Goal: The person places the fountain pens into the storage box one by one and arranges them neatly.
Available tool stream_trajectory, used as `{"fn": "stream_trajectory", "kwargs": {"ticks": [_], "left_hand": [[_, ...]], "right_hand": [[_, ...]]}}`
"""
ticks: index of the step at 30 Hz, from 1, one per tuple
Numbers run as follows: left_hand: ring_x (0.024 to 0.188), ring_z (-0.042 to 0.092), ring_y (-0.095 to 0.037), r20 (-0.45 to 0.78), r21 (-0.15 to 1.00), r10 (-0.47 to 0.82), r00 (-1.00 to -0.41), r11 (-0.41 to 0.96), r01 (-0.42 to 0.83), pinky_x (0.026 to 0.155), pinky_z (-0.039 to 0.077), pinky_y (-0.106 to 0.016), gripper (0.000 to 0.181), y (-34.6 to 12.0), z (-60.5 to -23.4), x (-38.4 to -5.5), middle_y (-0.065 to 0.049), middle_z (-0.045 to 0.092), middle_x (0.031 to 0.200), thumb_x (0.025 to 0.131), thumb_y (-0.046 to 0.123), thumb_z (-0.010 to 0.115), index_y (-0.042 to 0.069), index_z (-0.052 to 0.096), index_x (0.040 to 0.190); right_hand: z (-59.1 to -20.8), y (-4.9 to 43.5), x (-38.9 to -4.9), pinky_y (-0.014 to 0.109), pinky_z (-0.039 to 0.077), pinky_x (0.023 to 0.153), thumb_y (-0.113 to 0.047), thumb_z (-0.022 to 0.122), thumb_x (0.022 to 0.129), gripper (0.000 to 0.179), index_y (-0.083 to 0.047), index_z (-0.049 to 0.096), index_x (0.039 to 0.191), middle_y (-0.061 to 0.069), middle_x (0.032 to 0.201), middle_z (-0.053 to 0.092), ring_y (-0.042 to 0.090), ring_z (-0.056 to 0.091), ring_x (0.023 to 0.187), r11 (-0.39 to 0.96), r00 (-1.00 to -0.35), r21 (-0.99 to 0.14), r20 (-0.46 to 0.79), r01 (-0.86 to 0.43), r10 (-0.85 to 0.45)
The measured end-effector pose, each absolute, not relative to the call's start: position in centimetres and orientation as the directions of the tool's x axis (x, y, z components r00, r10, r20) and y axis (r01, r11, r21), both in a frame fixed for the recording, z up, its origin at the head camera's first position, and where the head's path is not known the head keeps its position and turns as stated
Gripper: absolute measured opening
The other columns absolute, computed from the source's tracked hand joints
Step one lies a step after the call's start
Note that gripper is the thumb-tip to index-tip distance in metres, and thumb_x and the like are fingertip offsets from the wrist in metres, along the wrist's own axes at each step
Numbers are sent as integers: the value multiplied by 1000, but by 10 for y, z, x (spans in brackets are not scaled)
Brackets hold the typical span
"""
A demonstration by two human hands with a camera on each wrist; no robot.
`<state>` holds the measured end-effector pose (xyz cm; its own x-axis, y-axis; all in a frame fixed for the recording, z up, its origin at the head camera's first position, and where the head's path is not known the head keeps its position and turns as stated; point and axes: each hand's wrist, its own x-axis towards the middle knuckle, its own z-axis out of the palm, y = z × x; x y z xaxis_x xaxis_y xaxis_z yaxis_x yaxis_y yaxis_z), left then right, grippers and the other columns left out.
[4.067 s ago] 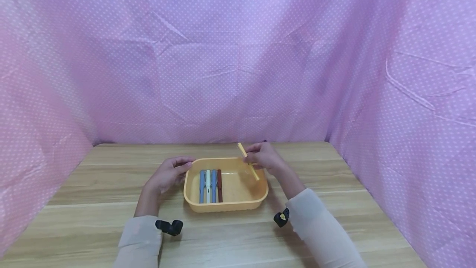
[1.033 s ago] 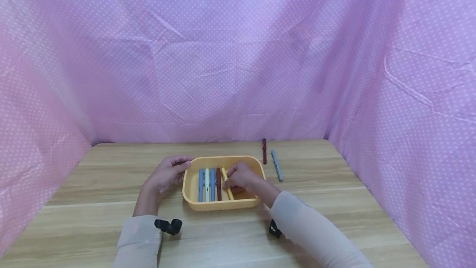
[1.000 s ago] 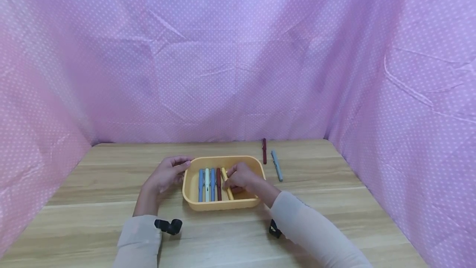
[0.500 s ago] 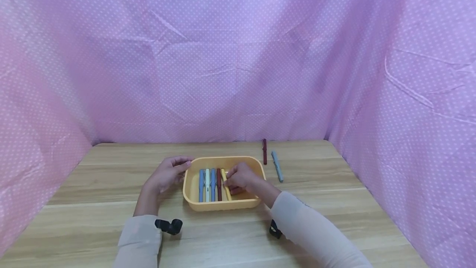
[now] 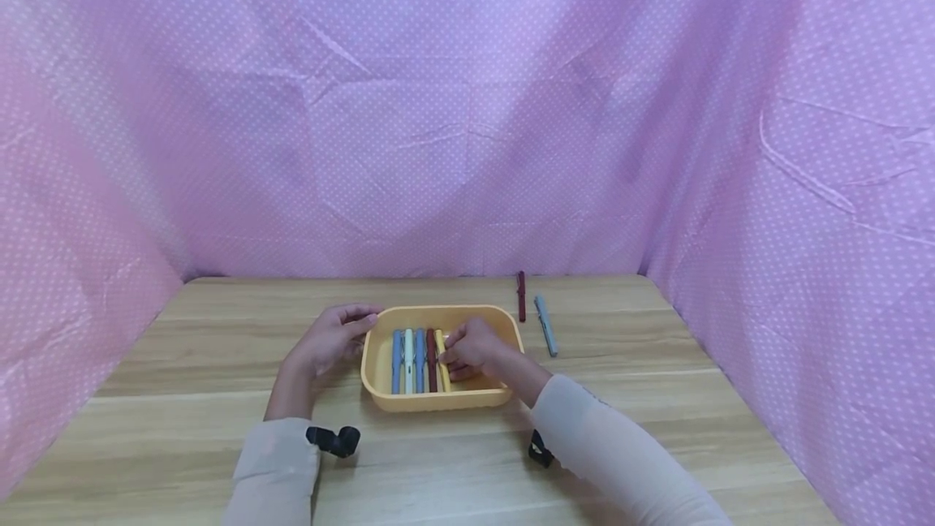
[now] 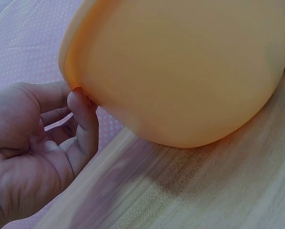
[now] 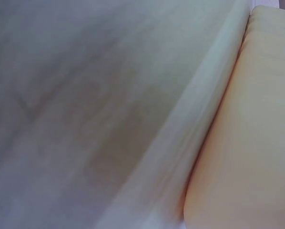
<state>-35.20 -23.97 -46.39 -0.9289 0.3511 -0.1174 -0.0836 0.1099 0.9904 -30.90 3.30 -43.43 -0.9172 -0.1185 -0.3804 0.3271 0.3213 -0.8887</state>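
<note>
A yellow plastic tray [image 5: 441, 403] sits on the table. My left hand [image 5: 327, 341] pinches its far left corner between thumb and fingers; the left wrist view shows this hand [image 6: 35, 143] at the tray's wall [image 6: 180, 81]. Inside lie a blue pen [image 5: 396, 368], a pale green pen [image 5: 409, 372], another blue pen [image 5: 420, 368] and a dark red pen [image 5: 432, 372], side by side. My right hand [image 5: 476, 349], reaching into the tray, pinches a yellow pen [image 5: 445, 381] at the row's right end. The right wrist view shows only tray wall [image 7: 247, 138] and table.
Beyond the tray's right side, a dark red pen [image 5: 522, 299] and a grey-blue pen [image 5: 545, 327] lie on the wooden table [image 5: 438, 469]. Pink dotted cloth [image 5: 467, 144] hangs behind and at both sides.
My right hand brought the yellow pen down into the tray, then straightened it and shifted it left against the dark red one. My left hand stays at the corner.
</note>
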Motion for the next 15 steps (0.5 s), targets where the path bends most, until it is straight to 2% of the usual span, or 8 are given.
{"fn": "stream_trajectory", "kwargs": {"ticks": [15], "left_hand": [[94,63,-20,-120,988,339,-933,133,-79,73,56,-28,41,-239,-462,-352,-20,64,126,107,21,58,-2,56,140]], "right_hand": [[-434,35,-309,39,63,70,10,72,88,16,10,65,103,16,89,70,22,64,67,323,-914,-888,-385,328,-130]]}}
